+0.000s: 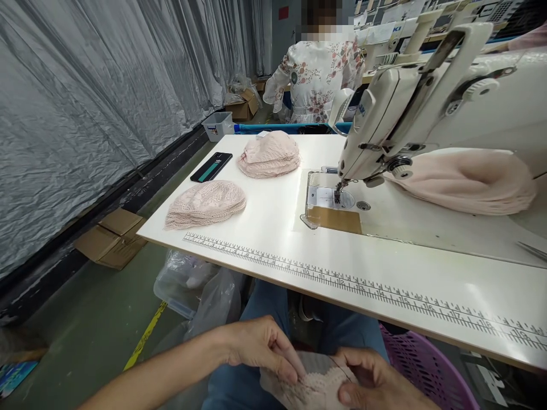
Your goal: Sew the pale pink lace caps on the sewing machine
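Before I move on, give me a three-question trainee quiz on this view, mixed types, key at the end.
1. True or false: the phone lies on the table.
2. The left hand and right hand both hold:
a) a ruler
b) pink lace
c) a box
3. What lies beneath the arm of the machine?

Key: 1 true; 2 b; 3 a bundle of pink fabric.
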Motion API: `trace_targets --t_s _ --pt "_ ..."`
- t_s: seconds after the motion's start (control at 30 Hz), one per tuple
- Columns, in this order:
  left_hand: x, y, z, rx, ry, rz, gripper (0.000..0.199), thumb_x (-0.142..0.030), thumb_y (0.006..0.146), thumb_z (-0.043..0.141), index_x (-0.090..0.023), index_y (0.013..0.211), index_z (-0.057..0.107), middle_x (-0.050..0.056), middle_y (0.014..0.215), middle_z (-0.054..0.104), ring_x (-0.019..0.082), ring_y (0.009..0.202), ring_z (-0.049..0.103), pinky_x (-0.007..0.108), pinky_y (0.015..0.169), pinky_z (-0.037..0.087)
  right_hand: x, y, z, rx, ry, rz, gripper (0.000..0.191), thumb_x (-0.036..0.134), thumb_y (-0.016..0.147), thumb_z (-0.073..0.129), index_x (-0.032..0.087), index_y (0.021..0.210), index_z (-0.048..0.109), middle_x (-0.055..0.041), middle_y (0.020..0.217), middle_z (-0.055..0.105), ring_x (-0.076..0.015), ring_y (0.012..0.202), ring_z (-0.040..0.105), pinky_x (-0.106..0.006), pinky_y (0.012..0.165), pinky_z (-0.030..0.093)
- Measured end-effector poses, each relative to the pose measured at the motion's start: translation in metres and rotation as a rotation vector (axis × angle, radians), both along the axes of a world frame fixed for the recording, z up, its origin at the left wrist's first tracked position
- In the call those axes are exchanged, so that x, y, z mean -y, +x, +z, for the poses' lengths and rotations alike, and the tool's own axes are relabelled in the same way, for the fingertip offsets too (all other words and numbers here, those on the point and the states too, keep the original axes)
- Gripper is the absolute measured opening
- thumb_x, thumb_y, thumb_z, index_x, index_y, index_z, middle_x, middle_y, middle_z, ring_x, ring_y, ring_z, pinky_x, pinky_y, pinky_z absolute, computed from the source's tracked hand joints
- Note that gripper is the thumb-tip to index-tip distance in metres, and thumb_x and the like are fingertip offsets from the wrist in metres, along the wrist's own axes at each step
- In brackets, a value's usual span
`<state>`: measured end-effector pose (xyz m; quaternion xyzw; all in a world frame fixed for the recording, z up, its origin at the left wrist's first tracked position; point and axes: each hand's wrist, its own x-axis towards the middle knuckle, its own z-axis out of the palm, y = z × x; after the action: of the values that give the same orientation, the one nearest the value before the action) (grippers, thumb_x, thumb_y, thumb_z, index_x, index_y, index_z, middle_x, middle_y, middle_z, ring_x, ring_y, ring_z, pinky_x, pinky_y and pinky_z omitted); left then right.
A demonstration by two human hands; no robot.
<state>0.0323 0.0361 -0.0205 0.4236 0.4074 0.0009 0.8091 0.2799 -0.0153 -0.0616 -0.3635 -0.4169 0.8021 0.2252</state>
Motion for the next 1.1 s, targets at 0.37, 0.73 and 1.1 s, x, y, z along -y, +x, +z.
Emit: trace_targets --t_s 0.37,0.73,1.1 --pt "-0.001 -0.002 -0.001 0.021 0.027 0.006 0.052 -0.052 0.047 0.087 -0.019 0.086 0.077 0.001 0.074 0.072 0.013 0.069 0.065 0.023 0.076 0.051 0.000 0.002 0.009 0.050 0.028 0.009 0.041 0.054 0.067 0.075 0.021 0.071 0.052 0.0042 0.069 0.045 -0.0127 0.067 0.037 -0.024 0.061 0.029" --pt "0.011 0.015 0.015 -0.108 0.157 0.050 0.046 -0.045 0.043 0.088 -0.014 0.076 0.077 -0.002 0.060 0.061 0.007 0.053 0.047 0.017 0.051 0.035 -0.005 -0.020 0.034 0.138 0.092 0.010 0.045 0.062 0.071 0.068 0.020 0.070 0.052 0.0052 0.065 0.040 -0.0114 0.062 0.032 -0.024 0.057 0.024" --pt "0.008 0.006 0.017 -0.089 0.195 -0.050 0.038 -0.038 0.054 0.082 -0.016 0.085 0.077 -0.001 0.065 0.066 0.009 0.054 0.052 0.017 0.053 0.042 -0.008 -0.006 0.020 0.101 0.077 0.040 0.045 0.063 0.071 0.067 0.020 0.071 0.053 0.0021 0.067 0.049 -0.0133 0.064 0.043 -0.026 0.058 0.032"
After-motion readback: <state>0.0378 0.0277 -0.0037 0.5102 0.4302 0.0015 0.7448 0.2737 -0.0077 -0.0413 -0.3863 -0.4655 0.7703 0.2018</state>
